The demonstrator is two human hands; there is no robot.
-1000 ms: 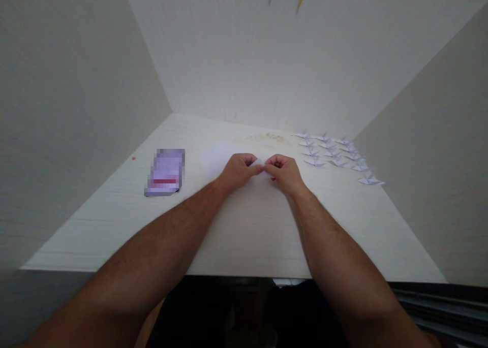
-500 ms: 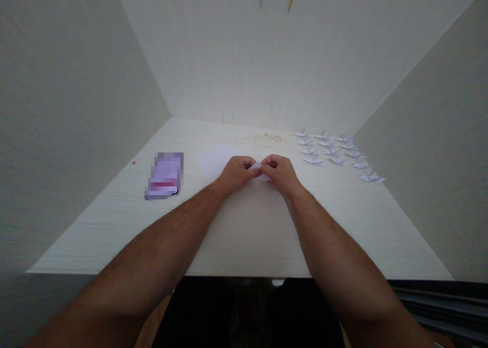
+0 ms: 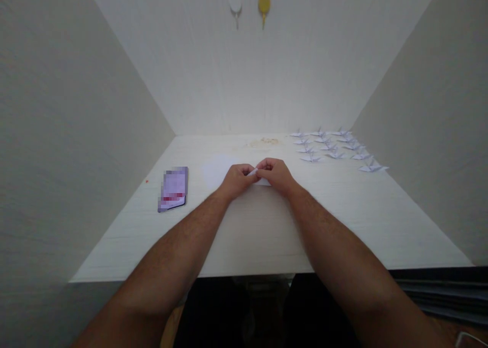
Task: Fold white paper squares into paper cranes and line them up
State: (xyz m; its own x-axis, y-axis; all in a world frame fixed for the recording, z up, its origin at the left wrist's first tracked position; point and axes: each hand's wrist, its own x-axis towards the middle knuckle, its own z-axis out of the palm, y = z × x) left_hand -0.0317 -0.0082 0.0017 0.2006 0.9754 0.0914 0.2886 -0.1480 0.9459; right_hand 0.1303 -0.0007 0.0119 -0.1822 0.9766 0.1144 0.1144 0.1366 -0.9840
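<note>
Paper (image 3: 263, 182) between 2 inturned hands (image 3: 237, 180)

- Left hand (image 3: 237, 179) and right hand (image 3: 279, 174) over the middle of the table (image 3: 259, 236), a piece of paper (image 3: 263, 182) held between them
- Sheet (image 3: 215, 170) on the table, just left of the left hand and toward the far side
- Phone (image 3: 174, 186) on the table, farther left
- Paper birds (image 3: 371, 168) in rows at the table's far right
- Two hooks (image 3: 264, 2) side by side on the far wall (image 3: 259, 84)
</note>
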